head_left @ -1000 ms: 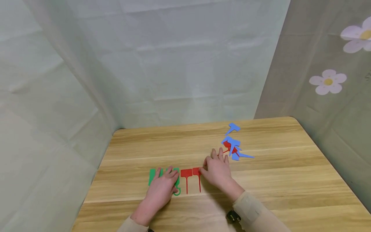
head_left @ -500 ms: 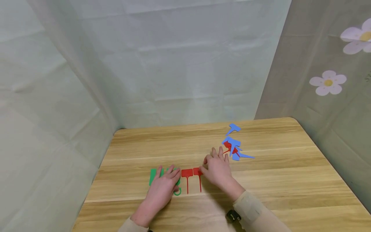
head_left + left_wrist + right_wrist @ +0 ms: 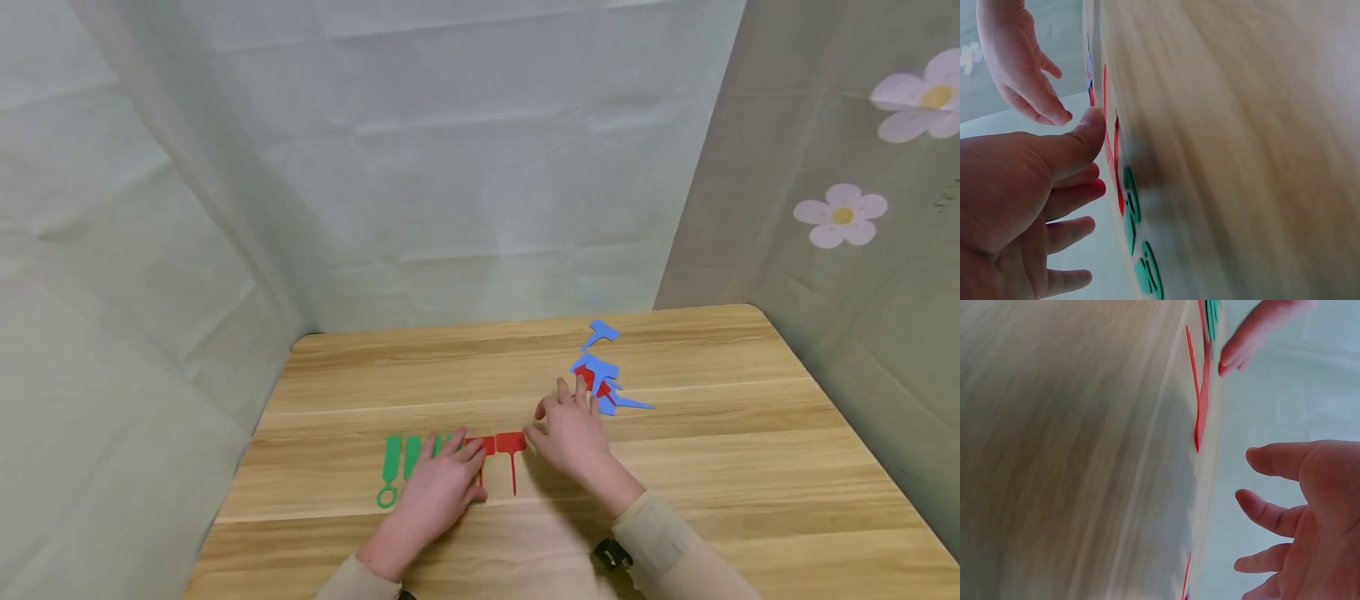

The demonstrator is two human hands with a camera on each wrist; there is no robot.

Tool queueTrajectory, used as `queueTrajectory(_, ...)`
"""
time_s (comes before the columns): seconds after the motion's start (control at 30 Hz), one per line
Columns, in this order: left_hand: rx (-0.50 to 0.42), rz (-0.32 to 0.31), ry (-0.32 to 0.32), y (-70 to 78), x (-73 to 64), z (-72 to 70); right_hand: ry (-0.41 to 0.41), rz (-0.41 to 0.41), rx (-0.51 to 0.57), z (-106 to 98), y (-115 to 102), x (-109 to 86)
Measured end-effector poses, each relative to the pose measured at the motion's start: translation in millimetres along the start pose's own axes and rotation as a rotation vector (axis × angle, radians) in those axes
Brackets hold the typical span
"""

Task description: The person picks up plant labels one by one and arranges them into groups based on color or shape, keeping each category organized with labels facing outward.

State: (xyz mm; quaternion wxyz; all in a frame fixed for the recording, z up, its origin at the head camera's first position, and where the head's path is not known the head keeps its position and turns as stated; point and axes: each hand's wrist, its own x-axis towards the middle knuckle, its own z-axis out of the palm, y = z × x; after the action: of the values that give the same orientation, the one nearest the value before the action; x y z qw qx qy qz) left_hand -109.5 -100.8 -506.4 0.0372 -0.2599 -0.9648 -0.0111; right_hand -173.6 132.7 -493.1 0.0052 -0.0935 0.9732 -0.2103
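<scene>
My left hand (image 3: 442, 483), fingers stretched out, is over the right-hand green ring-ended tags and overlaps the left red T-shaped plant label (image 3: 490, 444) in the head view. Beside that label lies a second red T-shaped plant label (image 3: 512, 442), its stem toward me. My right hand (image 3: 581, 437) hovers just right of it with spread fingers; nothing sits between thumb and fingers in the right wrist view. Its fingertips reach toward a loose pile of blue T-shaped plant labels (image 3: 602, 369) with a red label (image 3: 583, 377) among them. Green tags (image 3: 392, 458) stand in a row at left, partly covered.
A single blue label (image 3: 600, 333) lies behind the pile near the back edge of the wooden table (image 3: 750, 467). Pale cloth (image 3: 480, 167) hangs behind and at both sides, with printed flowers on the right.
My left hand has slid right, from the green tags toward the left red label, uncovering more green tags. My right hand has shifted slightly right, off the second red label.
</scene>
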Motion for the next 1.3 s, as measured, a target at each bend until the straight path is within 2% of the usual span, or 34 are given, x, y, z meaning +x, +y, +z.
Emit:
queueTrajectory(0.13, 0.029, 0.006, -0.023, 3.3, 1.9, 1.5, 0.005, -0.003, -0.004, -3.1, 4.6, -1.5)
queueTrajectory(0.4, 0.036, 0.008, 0.014, 6.2, 3.8, 3.5, 0.026, -0.02, -0.012, -4.5, 10.9, -2.5)
queueTrajectory(0.77, 0.014, -0.011, -0.022, 6.8, 6.3, 2.0, 0.008, -0.003, 0.006, -7.3, 18.0, -1.9)
queueTrajectory(1.03, 0.011, -0.014, -0.005, 8.3, 6.3, 2.1, 0.006, 0.045, 0.034, -25.4, 50.8, -0.8)
queueTrajectory(1.3, 0.003, -0.036, -0.02, 8.2, 6.8, 1.7, 0.022, 0.071, -0.092, -41.7, 86.5, 10.0)
